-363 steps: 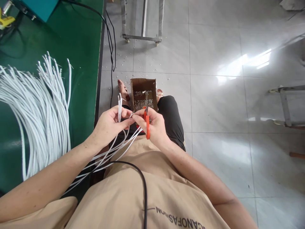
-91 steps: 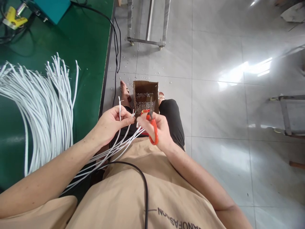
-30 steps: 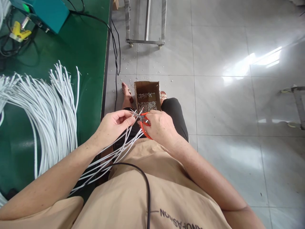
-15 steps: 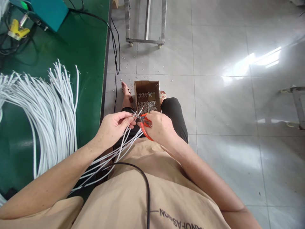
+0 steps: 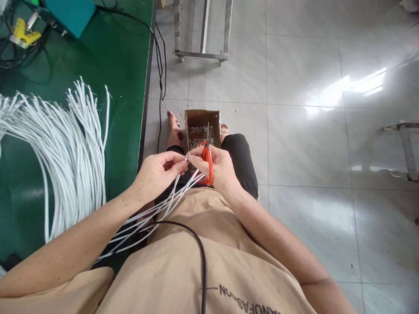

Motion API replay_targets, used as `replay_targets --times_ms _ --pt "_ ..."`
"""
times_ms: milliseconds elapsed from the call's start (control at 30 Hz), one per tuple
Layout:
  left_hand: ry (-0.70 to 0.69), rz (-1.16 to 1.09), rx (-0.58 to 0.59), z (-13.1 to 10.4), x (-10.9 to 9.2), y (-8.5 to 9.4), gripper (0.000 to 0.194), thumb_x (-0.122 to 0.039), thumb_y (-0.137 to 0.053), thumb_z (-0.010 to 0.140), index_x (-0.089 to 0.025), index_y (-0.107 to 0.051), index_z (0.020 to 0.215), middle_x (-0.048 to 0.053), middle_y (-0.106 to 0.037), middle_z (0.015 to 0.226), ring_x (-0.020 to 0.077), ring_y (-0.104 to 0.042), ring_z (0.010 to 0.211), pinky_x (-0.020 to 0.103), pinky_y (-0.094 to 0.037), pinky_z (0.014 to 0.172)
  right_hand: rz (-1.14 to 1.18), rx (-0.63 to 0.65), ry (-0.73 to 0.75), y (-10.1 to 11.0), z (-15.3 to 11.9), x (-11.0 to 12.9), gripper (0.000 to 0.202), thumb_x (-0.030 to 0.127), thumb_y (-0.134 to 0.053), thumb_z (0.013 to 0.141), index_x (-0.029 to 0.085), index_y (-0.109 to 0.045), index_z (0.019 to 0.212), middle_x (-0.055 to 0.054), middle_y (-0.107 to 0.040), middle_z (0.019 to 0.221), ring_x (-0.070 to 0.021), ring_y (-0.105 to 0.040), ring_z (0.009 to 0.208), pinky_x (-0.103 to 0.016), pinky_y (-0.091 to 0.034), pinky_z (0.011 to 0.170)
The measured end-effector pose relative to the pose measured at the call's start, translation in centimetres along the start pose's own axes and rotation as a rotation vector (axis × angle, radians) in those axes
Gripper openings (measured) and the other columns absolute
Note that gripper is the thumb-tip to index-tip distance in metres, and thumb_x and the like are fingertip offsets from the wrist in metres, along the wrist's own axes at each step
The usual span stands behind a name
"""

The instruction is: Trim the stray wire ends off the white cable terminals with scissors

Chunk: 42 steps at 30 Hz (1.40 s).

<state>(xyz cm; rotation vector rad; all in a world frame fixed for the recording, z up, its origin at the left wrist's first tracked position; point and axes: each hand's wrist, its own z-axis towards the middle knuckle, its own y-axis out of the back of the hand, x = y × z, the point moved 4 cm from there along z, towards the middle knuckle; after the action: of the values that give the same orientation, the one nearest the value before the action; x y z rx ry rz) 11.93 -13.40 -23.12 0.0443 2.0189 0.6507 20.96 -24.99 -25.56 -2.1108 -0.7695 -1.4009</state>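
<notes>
My left hand [image 5: 157, 172] is closed, pinching a thin white cable [image 5: 176, 186] near its end between thumb and forefinger. My right hand [image 5: 220, 166] keeps a pair of orange-handled scissors [image 5: 210, 163] tucked in its fingers, narrow blades pointing away from me. Its thumb and fingertips meet the cable's end beside my left fingertips; the tip itself is mostly covered. More white cables [image 5: 157, 210] run across my lap from the left, passing below both hands. Under the hands stands an open cardboard box [image 5: 202, 114] with small cut scraps inside.
A large bundle of white cables [image 5: 75, 170] lies on the green table [image 5: 127, 104] at left. Behind it are a teal machine [image 5: 73, 17] and a yellow clamp [image 5: 24, 34]. A metal wheeled frame [image 5: 201, 55] stands ahead. Scraps dot the tiled floor. A black cord [image 5: 199, 248] crosses my apron.
The scissors have swung from lying across the cable end to pointing away from me, off the cable. My right thumb and fingertips have come to the cable's end beside my left hand.
</notes>
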Motion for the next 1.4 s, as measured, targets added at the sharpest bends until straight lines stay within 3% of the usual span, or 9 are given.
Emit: replay_targets --times_ms 133,333,533,767,900,1033,1133,1300,1400 --pt "0.008 0.003 -0.020 0.1 0.4 0.1 0.025 -0.041 -0.068 0.073 -0.017 -0.065 0.072 0.000 -0.065 0.067 0.0115 -0.056 0.060 0.020 -0.043 0.057 -0.018 -0.069 -0.011 -0.6 -0.3 -0.2 0.016 0.028 -0.065 0.069 0.016 -0.068 0.078 0.003 -0.057 0.064 -0.0080 -0.048 0.059 -0.021 -0.040 0.057" --pt "0.027 0.001 0.004 0.2 0.1 0.2 0.020 -0.036 -0.064 0.077 -0.017 -0.068 0.076 0.000 -0.067 0.069 0.0119 -0.058 0.062 0.021 -0.044 0.061 0.151 0.071 -0.097 -0.6 -0.2 0.3 0.020 0.029 -0.062 0.073 0.016 -0.071 0.086 0.001 -0.062 0.069 -0.0090 -0.053 0.063 -0.021 -0.044 0.063" --pt "0.027 -0.032 0.026 0.2 0.2 0.0 0.022 -0.037 -0.061 0.080 -0.017 -0.070 0.083 0.002 -0.071 0.076 0.0143 -0.062 0.069 0.023 -0.047 0.067 0.140 0.027 -0.084 -0.1 0.0 0.1 0.018 0.032 -0.066 0.070 0.015 -0.067 0.076 0.000 -0.062 0.071 -0.0103 -0.055 0.066 -0.023 -0.046 0.066" --pt "0.054 -0.099 -0.071 0.5 0.9 0.5 0.028 -0.043 -0.070 0.071 -0.016 -0.068 0.080 0.004 -0.070 0.077 0.0140 -0.060 0.067 0.023 -0.048 0.063 0.131 -0.010 -0.024 -1.1 -1.4 0.1 0.019 0.034 -0.065 0.071 0.016 -0.060 0.069 0.003 -0.054 0.066 -0.0082 -0.045 0.060 -0.022 -0.041 0.061" --pt "0.082 -0.151 -0.071 0.9 1.6 0.6 0.029 -0.042 -0.070 0.072 -0.016 -0.069 0.083 0.005 -0.070 0.080 0.0148 -0.062 0.071 0.025 -0.050 0.068 0.145 -0.215 0.021 0.2 -1.2 0.1 0.027 0.039 -0.062 0.076 0.016 -0.053 0.064 0.004 -0.048 0.062 -0.0081 -0.041 0.059 -0.022 -0.039 0.061" --pt "0.051 -0.213 -0.031 1.3 2.2 0.6 0.047 -0.037 -0.068 0.073 -0.017 -0.062 0.115 0.010 -0.066 0.113 0.0199 -0.063 0.097 0.031 -0.054 0.079 0.093 -0.335 0.097 1.3 -1.0 0.5 0.023 0.039 -0.060 0.080 0.017 -0.057 0.075 0.003 -0.051 0.068 -0.0089 -0.043 0.062 -0.022 -0.040 0.064" --pt "-0.019 -0.284 -0.117 1.6 1.6 1.4 0.056 -0.031 -0.067 0.075 -0.020 -0.052 0.128 0.012 -0.053 0.133 0.0226 -0.057 0.113 0.036 -0.055 0.085 -0.054 -0.211 0.202 0.5 -1.2 0.7 0.022 0.038 -0.056 0.083 0.017 -0.057 0.077 0.002 -0.054 0.071 -0.0101 -0.047 0.065 -0.023 -0.040 0.066" --pt "-0.067 -0.478 -0.235 0.7 -1.8 3.8 0.049 -0.026 -0.064 0.077 -0.019 -0.052 0.124 0.012 -0.053 0.131 0.0224 -0.056 0.115 0.038 -0.054 0.089 -0.637 0.300 0.507 -3.6 -1.5 -1.1 0.022 0.035 -0.060 0.083 0.017 -0.062 0.095 -0.006 -0.066 0.095 -0.0167 -0.059 0.089 -0.030 -0.037 0.083" --pt "-0.113 -0.497 -0.296 -0.6 -4.1 6.5 0.046 -0.023 -0.065 0.078 -0.019 -0.054 0.122 0.011 -0.056 0.128 0.0223 -0.057 0.114 0.038 -0.052 0.091 -0.895 0.536 0.581 -5.8 -2.0 -3.5 0.025 0.037 -0.058 0.083 0.015 -0.060 0.094 -0.010 -0.067 0.097 -0.0198 -0.060 0.094 -0.034 -0.035 0.088"
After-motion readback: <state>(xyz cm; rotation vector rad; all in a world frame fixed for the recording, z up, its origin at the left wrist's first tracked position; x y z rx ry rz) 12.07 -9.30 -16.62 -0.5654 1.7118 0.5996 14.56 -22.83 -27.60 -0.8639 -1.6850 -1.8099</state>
